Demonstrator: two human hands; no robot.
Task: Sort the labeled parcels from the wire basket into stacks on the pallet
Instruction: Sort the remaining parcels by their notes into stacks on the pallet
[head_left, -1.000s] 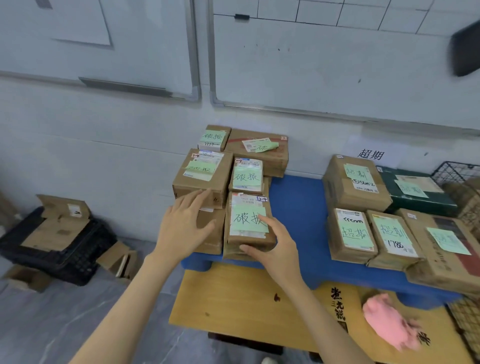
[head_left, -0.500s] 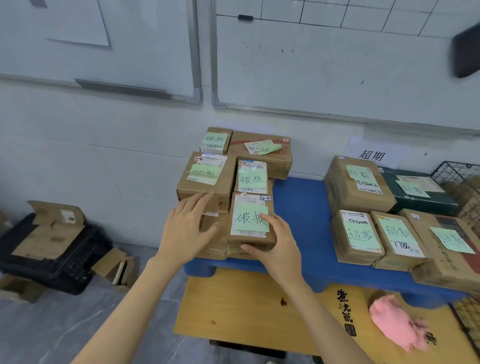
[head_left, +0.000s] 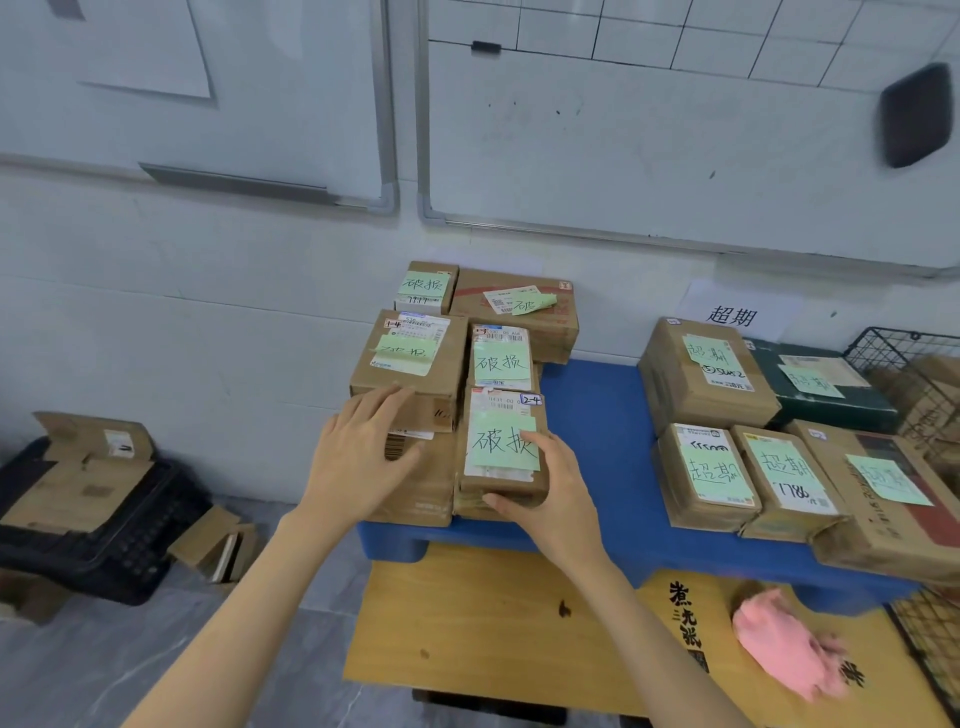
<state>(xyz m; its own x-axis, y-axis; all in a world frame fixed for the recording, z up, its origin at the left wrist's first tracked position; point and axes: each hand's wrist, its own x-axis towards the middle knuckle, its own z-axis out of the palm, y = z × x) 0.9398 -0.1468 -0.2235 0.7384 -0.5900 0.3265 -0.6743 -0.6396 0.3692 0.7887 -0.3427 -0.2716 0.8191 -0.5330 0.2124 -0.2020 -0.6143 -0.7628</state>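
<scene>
**Q:** What has changed in the last second?

**A:** Very little. My right hand (head_left: 556, 499) keeps its thumb and fingers curled round the near right corner of the small brown cardboard parcel with a green handwritten note (head_left: 501, 441). The parcel lies on top of the left stack on the blue plastic pallet (head_left: 592, 415). My left hand (head_left: 358, 457) stays flat with fingers straight, its fingertips against the taller brown cardboard box (head_left: 415, 358) beside it. I judge the parcel placed and only being squared up.

**Q:** What is hard to see?

**A:** The black wire basket (head_left: 904, 348) is cut off at the right edge. It seems to hold more parcels, but I cannot count them.
</scene>
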